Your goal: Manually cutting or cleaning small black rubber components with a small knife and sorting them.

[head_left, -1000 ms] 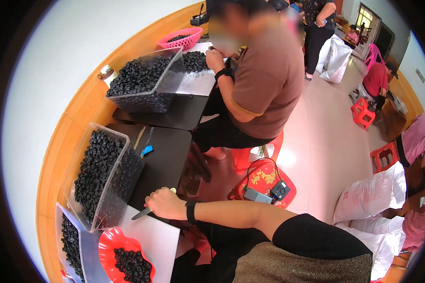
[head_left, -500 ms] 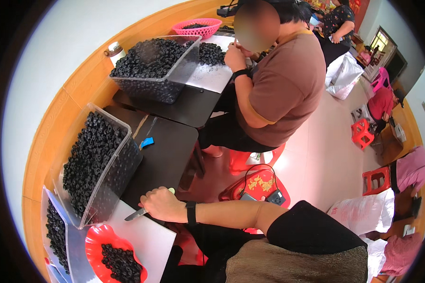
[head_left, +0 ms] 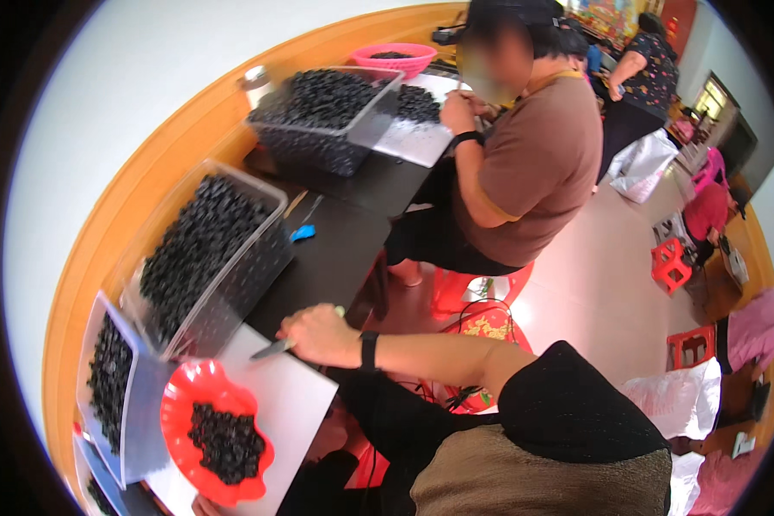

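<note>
The person's right hand [head_left: 321, 335], a black band on its wrist, is closed around a knife with a thin grey metal blade [head_left: 273, 348] and a pale green handle end that shows past the fist. The hand is over the dark, flat-topped table [head_left: 318, 275], just outside the upper edge of a flat white board [head_left: 297, 387]; the blade crosses that edge, its tip over the board. Whether the tip touches the board cannot be told.

The left hand [head_left: 205, 506] barely shows, cut off at the bottom of the view beside the lower rim of a red, scallop-edged plastic dish [head_left: 181, 404]; its grip cannot be told. The dish lies on the board toward its left edge, with a heap of small black pieces [head_left: 224, 443] in its middle.

Next to the board's upper corner stands a clear rectangular plastic bin [head_left: 275, 199] filled with similar pieces. A bluish translucent plastic container [head_left: 142, 413], also holding black pieces, stands to the left of the dish. A small bright-blue scrap [head_left: 303, 233] lies on the table near the bin's right corner.
</note>
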A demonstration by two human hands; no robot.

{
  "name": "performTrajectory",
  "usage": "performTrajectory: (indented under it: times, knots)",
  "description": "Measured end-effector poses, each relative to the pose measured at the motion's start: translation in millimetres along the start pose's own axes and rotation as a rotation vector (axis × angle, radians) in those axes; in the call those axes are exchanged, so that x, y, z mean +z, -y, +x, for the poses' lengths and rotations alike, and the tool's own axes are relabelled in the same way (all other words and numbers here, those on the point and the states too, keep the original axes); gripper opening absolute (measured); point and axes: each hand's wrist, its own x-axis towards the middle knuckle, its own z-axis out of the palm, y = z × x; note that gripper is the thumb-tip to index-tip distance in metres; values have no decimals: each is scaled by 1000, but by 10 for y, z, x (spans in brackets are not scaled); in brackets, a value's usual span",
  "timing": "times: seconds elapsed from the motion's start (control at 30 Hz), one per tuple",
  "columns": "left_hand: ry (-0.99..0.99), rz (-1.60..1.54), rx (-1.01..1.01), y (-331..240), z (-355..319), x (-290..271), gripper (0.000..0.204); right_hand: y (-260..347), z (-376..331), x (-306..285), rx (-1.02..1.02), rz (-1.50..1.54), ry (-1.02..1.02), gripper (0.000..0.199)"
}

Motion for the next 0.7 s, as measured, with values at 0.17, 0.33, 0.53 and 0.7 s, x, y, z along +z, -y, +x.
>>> performTrajectory:
  times: [0.17,0.33,0.53,0.7]
  knots:
    - [-70,153,127,-240,-312,-418,18,126,32,-92,-1,-113,105,16]
    - [-16,120,184,-268,-295,-331,19,109,73,-142,82,-263,45,22]
    - [-56,83,178,-335,-332,-313,17,71,107,-6,92,-347,-23,31]
    - [-53,165,126,-475,-380,-341,16,113,99,3,80,-330,-60,34]
